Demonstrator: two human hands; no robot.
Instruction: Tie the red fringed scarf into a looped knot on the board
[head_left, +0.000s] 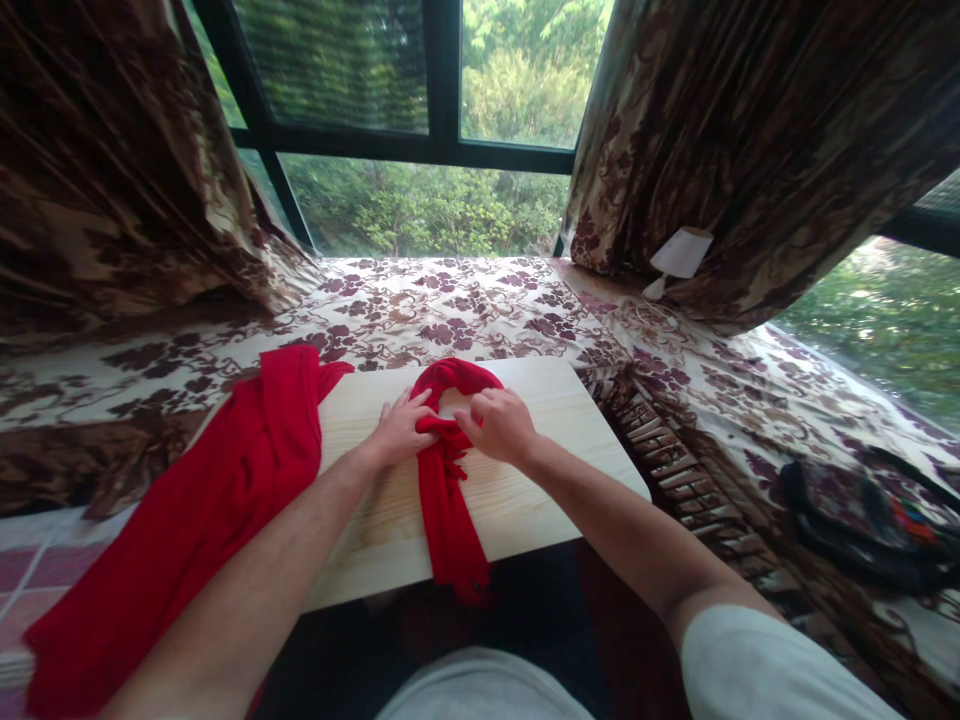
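Note:
A red scarf [448, 510] lies on the pale wooden board, its upper part looped into a ring and a fringed tail hanging down over the near edge. My left hand [403, 428] rests at the ring's left side, with its fingers on the cloth where the loop crosses. At the ring's right side, my right hand [498, 424] is closed, its fingers bent and pinching the red fabric. A second, wider stretch of red cloth [225, 470] drapes over the board's left side; whether it joins the looped scarf I cannot tell.
The wooden board [540, 510] sits on a dark surface [525, 620]. Behind is a ledge with a floral cover [450, 310]. A small white lamp [681, 254] stands at the back right, and a black bag [855, 520] lies at the right. Patterned curtains [697, 120] frame the windows.

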